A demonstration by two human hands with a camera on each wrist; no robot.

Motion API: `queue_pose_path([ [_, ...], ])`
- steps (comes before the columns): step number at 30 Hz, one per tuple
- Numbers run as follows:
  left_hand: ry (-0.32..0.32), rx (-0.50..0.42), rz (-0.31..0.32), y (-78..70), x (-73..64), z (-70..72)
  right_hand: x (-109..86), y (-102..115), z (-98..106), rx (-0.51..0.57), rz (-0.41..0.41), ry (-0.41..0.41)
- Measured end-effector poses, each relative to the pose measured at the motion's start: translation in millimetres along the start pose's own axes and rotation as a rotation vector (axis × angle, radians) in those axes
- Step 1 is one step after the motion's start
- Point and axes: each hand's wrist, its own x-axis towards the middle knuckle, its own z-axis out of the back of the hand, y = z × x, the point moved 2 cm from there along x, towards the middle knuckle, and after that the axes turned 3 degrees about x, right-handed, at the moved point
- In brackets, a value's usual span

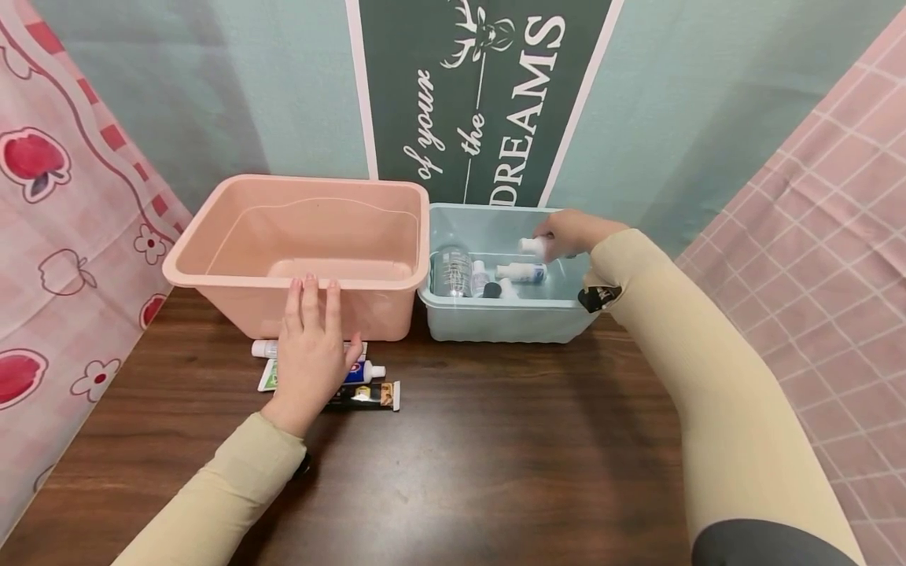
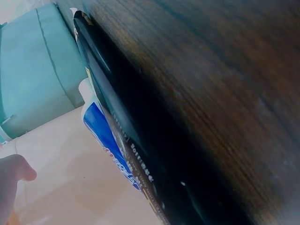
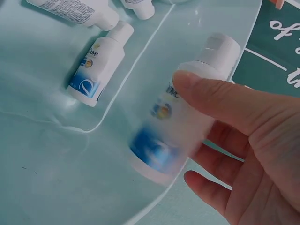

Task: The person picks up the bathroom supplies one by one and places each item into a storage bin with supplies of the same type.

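Over the blue bin (image 1: pixel 495 314), my right hand (image 1: pixel 569 234) pinches a small white bottle (image 3: pixel 187 108) with a blue lower part, thumb across its front. The bottle looks blurred in the right wrist view. A matching bottle (image 3: pixel 101 65) lies on the bin floor below it. Straight fingers of my left hand (image 1: pixel 311 354) rest on the front rim of the pink bin (image 1: pixel 233 281), thumb held out to the side. Under that hand, partly covered, lie a black tube (image 1: pixel 368 396), a blue-and-green tube (image 1: pixel 357 372) and a white tube (image 1: pixel 265 348).
Also inside the blue bin are a clear bottle (image 1: pixel 453 271) and several small bottles. Both bins stand side by side on the dark wooden table (image 1: pixel 460 456). A curtain (image 1: pixel 297 94) hangs right behind them, with pink cloths (image 1: pixel 849 220) on both sides.
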Motion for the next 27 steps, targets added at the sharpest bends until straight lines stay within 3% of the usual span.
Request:
queue_pose_path([
  [12,-0.016,-0.007,0.004,-0.1,-0.2,-1.0,-1.2,1,5,0.015,-0.032,0.001],
  [18,-0.019,-0.003,-0.002,-1.4,1.2,2.0,-15.4,3,8,0.019,-0.001,-0.020],
  [27,-0.024,-0.024,0.007,-3.3,0.5,3.3,-34.6,3,3,0.041,-0.018,-0.009],
])
